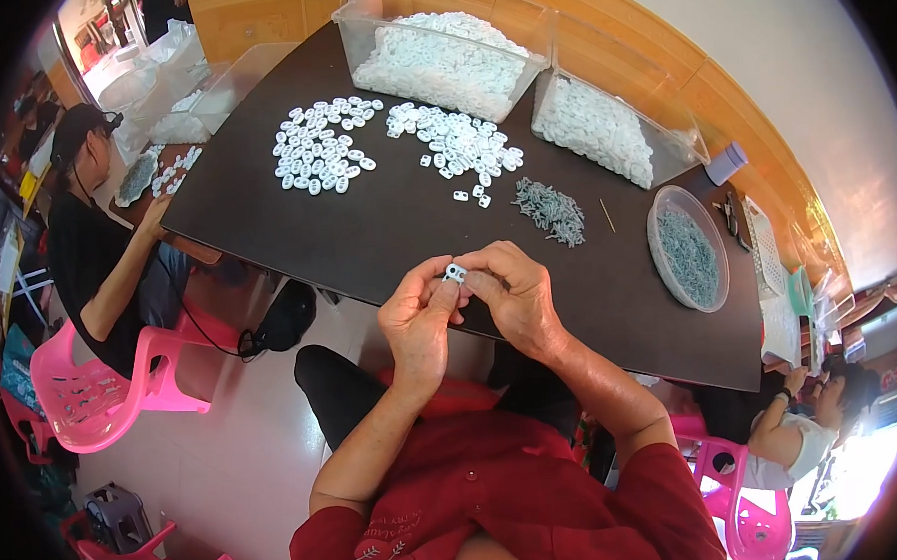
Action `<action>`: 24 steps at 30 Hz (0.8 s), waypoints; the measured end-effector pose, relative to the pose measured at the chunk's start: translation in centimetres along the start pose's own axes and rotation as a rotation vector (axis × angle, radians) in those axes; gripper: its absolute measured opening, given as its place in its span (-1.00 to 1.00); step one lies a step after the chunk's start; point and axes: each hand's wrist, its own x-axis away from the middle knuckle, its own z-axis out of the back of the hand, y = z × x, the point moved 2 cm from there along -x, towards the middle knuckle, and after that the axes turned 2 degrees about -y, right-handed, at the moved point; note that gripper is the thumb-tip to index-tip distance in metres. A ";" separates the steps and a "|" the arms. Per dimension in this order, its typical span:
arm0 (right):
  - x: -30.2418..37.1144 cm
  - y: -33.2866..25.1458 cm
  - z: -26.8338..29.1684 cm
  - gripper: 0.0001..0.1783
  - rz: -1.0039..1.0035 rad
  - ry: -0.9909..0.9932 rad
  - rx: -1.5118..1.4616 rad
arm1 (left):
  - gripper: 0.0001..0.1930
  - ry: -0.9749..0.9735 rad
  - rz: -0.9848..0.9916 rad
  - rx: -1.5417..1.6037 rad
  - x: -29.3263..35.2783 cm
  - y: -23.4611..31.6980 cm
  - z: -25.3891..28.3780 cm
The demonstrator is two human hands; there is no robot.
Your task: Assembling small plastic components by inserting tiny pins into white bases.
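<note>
The small white plastic piece [455,273] sits pinched between the fingertips of both hands, held up just above the near edge of the dark worktop [386,233]. It is flat and roughly rectangular with rounded corners, and a dark opening shows in its face. The left hand [418,326] grips it from below and from the left side, thumb and forefinger closed on its lower edge. The right hand [517,295] meets it from the right, fingers curled over its top. Most of the piece is covered by the fingers, so only its upper face shows, tilted slightly toward the camera.
</note>
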 end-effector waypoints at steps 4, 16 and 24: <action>0.2 -0.7 -0.1 -0.74 0.106 0.049 0.068 | -0.78 0.020 -0.012 0.037 -0.1 0.1 0.1; 0.3 -1.3 -0.4 -0.65 0.362 0.169 0.324 | -0.79 0.045 0.069 0.100 -0.1 1.5 -0.5; 0.4 -1.3 -0.2 -0.67 0.402 0.156 0.336 | -0.81 -0.001 0.031 0.040 -0.1 1.1 0.1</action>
